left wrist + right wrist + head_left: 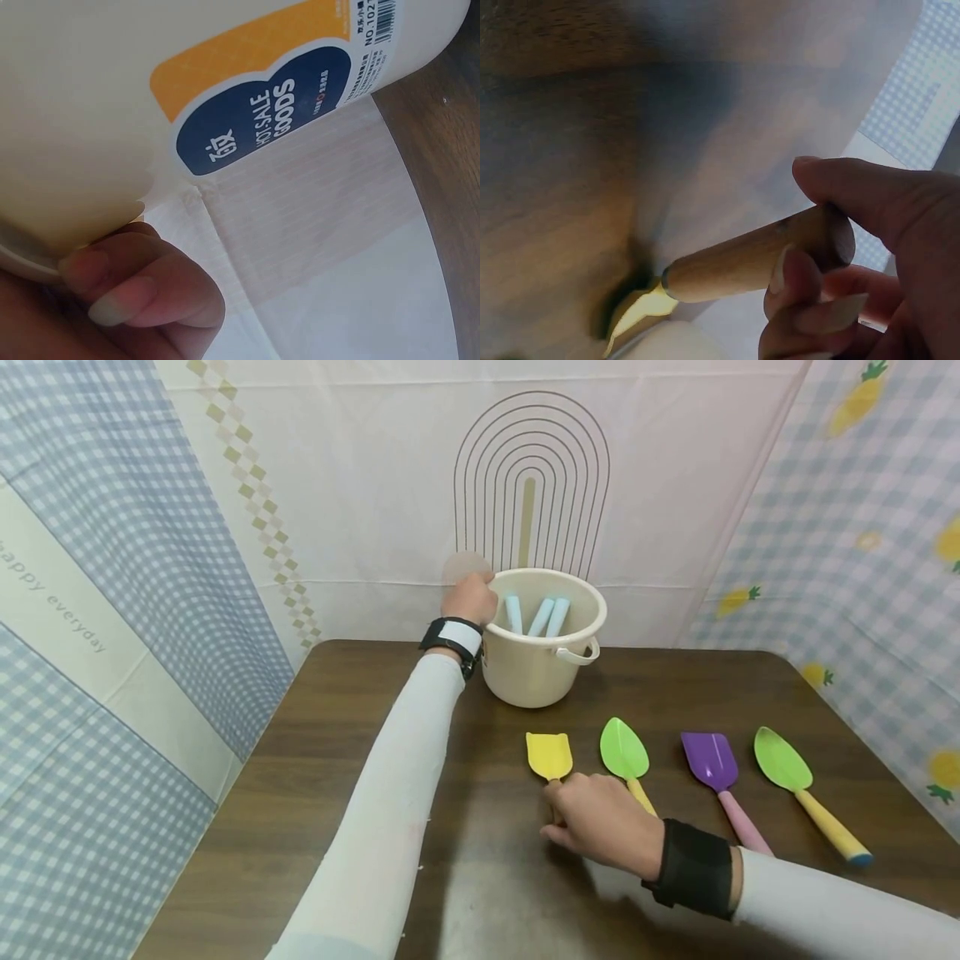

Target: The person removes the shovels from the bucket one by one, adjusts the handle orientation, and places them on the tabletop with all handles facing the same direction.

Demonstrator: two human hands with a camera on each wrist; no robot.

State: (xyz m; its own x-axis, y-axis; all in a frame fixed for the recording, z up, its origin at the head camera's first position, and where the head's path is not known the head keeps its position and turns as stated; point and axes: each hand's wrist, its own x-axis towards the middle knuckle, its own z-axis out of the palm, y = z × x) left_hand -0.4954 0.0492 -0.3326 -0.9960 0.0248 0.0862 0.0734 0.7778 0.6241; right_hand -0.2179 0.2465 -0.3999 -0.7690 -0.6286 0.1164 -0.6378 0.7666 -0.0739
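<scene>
Head view, table (348, 714): dark wood, beneath everything handled.
Bucket (528, 672): at the far edge; left hand (471, 599) pinches its rim (600, 615), probably steadying it.
Yellow shovel (550, 755): nearer; right hand (603, 818) pinches its wooden handle (727, 266) between thumb and fingers, leaving the blade (646, 306) free.

We stretch our left arm (390, 777) forward, nearly straight, the left hand (471, 598) at its far end with the fingers (161, 285) curled in a grip. Our right arm (840, 889) slants in from the right — the right hand (606, 818) nearer us, its back upward, thumb (847, 180) and bent fingers (799, 281) pinching.
</scene>
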